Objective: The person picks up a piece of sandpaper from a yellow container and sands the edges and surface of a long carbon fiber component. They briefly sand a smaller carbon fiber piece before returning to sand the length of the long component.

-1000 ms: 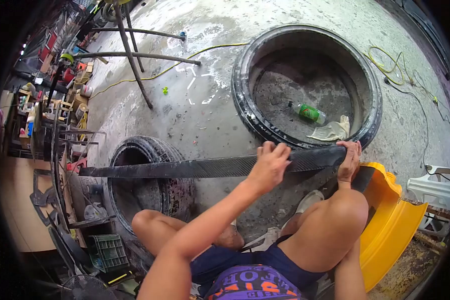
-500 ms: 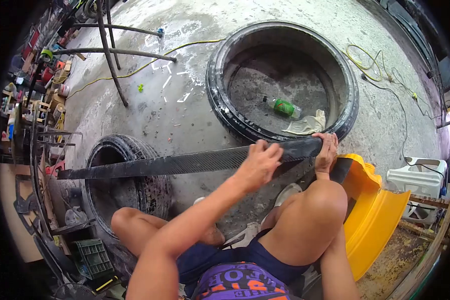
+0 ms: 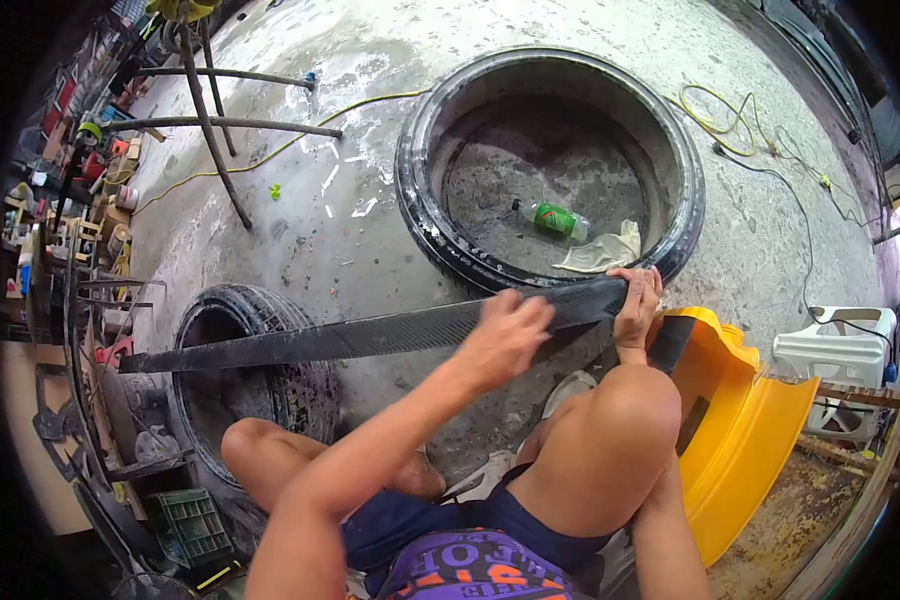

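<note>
A long black strip of tyre tread (image 3: 350, 337) stretches across the view in front of my knees, from the left tyre to the yellow object. My left hand (image 3: 505, 335) grips it past the middle, fingers curled over the top edge. At the strip's right end my right hand (image 3: 637, 303) is closed on it, just above my right knee. I sit low with both knees bent.
A large black tyre (image 3: 420, 215) lies flat on the concrete ahead, with a green bottle (image 3: 553, 220) and a pale cloth (image 3: 600, 253) inside. A smaller tyre (image 3: 300, 385) stands at left. A yellow rim-like object (image 3: 750, 420) sits at right, a white plastic chair (image 3: 835, 350) beyond it.
My view has shifted, so the scene sits further left. My left hand has slid slightly along the strip, whose left end dips a little lower. Both hands keep their hold.
</note>
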The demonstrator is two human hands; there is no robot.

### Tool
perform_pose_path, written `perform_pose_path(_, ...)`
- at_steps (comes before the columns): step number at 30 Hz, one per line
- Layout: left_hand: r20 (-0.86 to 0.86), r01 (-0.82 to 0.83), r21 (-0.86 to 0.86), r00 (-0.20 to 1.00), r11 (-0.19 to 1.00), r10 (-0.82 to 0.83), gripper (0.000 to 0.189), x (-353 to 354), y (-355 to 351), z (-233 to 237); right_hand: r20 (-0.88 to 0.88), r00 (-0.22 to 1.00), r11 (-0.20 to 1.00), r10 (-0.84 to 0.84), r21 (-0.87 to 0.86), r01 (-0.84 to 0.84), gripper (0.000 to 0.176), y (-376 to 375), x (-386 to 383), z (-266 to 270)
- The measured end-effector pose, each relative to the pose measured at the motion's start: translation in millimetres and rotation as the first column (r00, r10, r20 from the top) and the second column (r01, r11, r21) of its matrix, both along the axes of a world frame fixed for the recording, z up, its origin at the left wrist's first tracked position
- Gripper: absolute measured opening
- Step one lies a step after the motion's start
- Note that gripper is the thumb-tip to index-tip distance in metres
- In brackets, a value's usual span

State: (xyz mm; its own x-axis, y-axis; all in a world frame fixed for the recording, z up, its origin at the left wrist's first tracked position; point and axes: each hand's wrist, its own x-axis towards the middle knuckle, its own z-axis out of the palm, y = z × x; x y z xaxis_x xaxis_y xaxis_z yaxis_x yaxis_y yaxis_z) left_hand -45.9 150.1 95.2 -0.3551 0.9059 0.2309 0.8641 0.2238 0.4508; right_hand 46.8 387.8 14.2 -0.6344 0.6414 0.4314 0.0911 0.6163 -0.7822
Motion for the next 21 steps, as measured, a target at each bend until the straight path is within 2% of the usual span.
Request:
perform_pose_path(1,-0.04,-0.01,0.031,0.999,0.999,0.011,0.035,-9,-28,-1,-0.005,1.0,1.0,0.002,-0.001,-0.002,0.049,1,-2,-1)
perform_pose_path(3,-0.069,-0.074,-0.132,0.995,0.988,0.065,0.044,-22,-79,4,0.002,1.0,1.0,-0.007,-0.017,0.007,0.05,0,-1,-2)
perform_pose_path(4,-0.041,-0.11,-0.142,0.994,0.984,0.105,0.041,-21,-83,6,-0.002,1.0,1.0,-0.015,-0.016,0.015,0.051,0,-1,-2)
perform_pose_path(5,-0.034,-0.121,-0.145,0.992,0.982,0.118,0.041,-12,-72,-3,0.006,1.0,1.0,-0.002,-0.017,0.003,0.051,0,0,-2)
perform_pose_path(7,0.01,-0.03,-0.024,0.999,0.999,0.03,0.037,2,6,0,0.001,1.0,1.0,-0.022,-0.015,0.022,0.051,0,-2,-3)
perform_pose_path(8,0.042,-0.037,-0.002,0.998,0.999,0.037,0.036,12,39,-6,-0.002,1.0,1.0,-0.02,-0.016,0.02,0.051,-1,0,-2)
perform_pose_path(10,0.059,-0.044,0.02,0.997,0.999,0.042,0.034,11,54,-2,0.001,1.0,1.0,0.002,-0.017,-0.002,0.051,0,-1,1)
perform_pose_path(12,0.067,-0.024,-0.031,0.997,0.999,0.026,0.034,7,42,-1,-0.013,1.0,0.999,0.001,-0.033,-0.002,0.051,-3,1,0)
perform_pose_path(14,-0.005,-0.042,-0.014,0.999,0.999,0.042,0.036,-8,-20,-8,-0.022,1.0,0.999,-0.009,-0.037,0.009,0.051,-1,-1,1)
perform_pose_path(17,0.002,-0.151,-0.139,0.988,0.979,0.153,0.041,-22,-82,1,-0.039,0.999,0.999,-0.027,-0.025,0.026,0.051,-2,-2,-1)
perform_pose_path(19,-0.071,-0.045,-0.046,0.997,0.998,0.042,0.034,-20,-52,-10,-0.023,1.0,0.999,-0.011,-0.04,0.01,0.051,-1,-1,2)
perform_pose_path(21,0.067,-0.031,0.032,0.997,0.999,0.029,0.028,-3,18,-3,-0.014,1.0,1.0,-0.01,-0.006,0.01,0.049,-2,-3,6)
